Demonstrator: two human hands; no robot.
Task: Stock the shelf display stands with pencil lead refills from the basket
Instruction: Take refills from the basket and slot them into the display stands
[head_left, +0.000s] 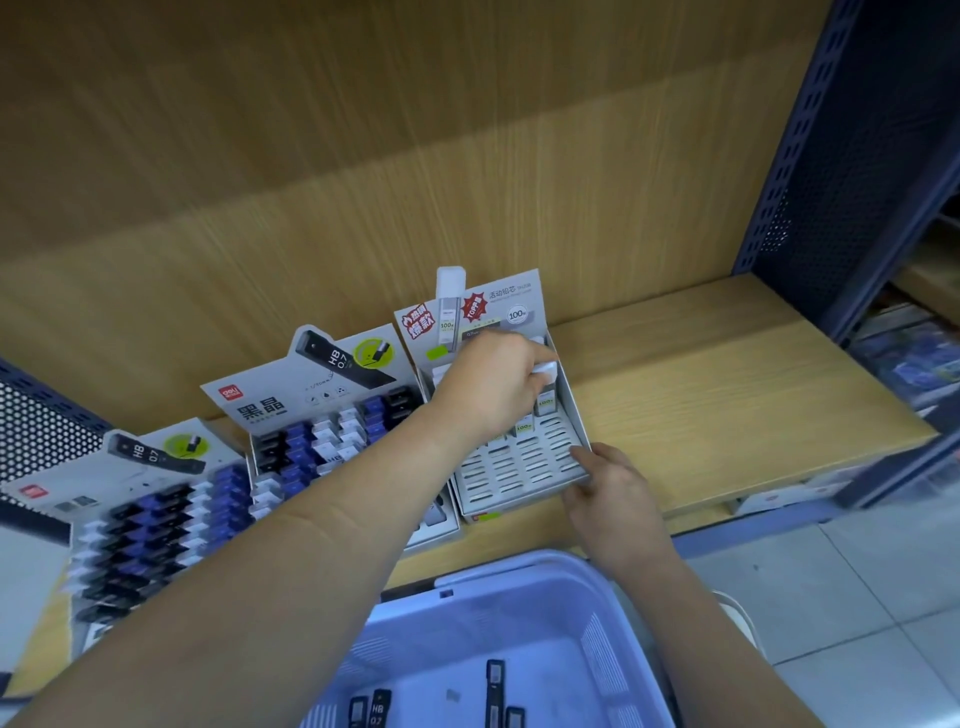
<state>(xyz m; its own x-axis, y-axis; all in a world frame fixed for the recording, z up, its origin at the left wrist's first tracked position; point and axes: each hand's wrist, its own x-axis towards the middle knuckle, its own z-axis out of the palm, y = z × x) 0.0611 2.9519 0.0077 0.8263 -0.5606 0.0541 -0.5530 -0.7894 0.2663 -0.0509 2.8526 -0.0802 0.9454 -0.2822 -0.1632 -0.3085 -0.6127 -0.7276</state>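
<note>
The wooden shelf (727, 395) runs along a wood-grain back panel (363, 156), closed at its right end by a dark blue perforated upright (852, 156). Pale floor tiles (857, 587) show below its front edge. Three card display stands sit side by side towards the shelf's left end. The left stand (145, 499) and the middle stand (311, 395) are packed with black, blue and white refill cases. The white stand (519, 467) on the right has mostly bare slots, with a few cases in its back rows.

The left hand (493, 384) reaches across to the back right corner of the white stand and pinches a white-capped lead refill (546, 371) there. The right hand (613, 499) grips that stand's front right corner.

Below the shelf's front edge is a lavender basket (519, 587), with several black refills (494, 686) lying on its floor.

The left forearm covers the white stand's left side and part of the middle stand. The held refill's lower end is hidden behind the fingers, so I cannot tell if it sits in a slot. Goods beyond the upright are too blurred to read.
</note>
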